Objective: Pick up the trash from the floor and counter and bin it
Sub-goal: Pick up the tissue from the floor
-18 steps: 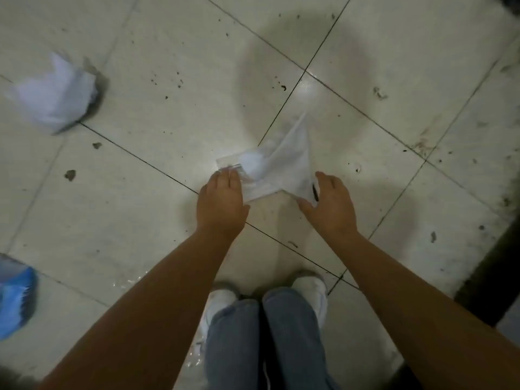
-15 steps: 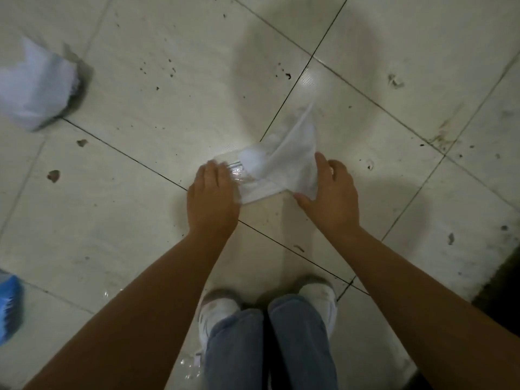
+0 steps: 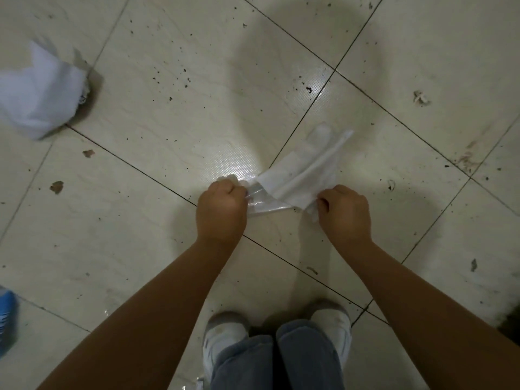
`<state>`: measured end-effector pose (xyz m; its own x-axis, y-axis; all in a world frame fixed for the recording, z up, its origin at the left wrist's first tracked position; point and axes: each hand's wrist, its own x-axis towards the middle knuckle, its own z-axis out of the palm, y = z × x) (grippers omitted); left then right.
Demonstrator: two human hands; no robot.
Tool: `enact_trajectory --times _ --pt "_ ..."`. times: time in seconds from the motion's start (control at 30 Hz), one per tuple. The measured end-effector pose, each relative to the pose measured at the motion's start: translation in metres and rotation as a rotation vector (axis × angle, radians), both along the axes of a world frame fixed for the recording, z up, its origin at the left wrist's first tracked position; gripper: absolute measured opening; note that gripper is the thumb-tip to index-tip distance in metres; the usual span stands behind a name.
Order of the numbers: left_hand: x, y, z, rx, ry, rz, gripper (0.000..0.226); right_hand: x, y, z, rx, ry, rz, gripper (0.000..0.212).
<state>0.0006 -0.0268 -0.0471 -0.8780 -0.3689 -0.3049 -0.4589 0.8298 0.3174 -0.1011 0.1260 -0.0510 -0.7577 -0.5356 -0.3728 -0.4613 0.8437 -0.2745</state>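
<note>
White crumpled paper [image 3: 39,94] lies on the floor [image 3: 168,114], far left of the wrapper [image 3: 295,178]. Left hand [image 3: 221,209] fisted on the wrapper's clear left end, right hand [image 3: 343,211] clenched on its white right corner. Wrapper spans between both hands, far tip pointing away. Bunch it inward before lifting so nothing trails.

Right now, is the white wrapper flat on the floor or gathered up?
Gathered: both fists, left hand and right hand, clench the white wrapper, creased between them.
</note>
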Motion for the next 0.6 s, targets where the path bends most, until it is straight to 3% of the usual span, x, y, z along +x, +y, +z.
enact_trajectory --times 0.2,0.33,0.6 --pt "0.016 -0.021 0.075 -0.012 -0.126 0.151 0.012 -0.012 0.014 0.082 0.0 -0.004 -0.136 0.012" --pt "0.013 -0.044 0.183 0.0 -0.092 0.219 0.011 -0.024 -0.012 0.182 -0.056 -0.001 -0.105 0.004" --pt "-0.056 -0.141 0.415 -0.008 -0.01 0.492 0.022 -0.087 -0.135 0.409 -0.158 -0.02 -0.032 0.02"
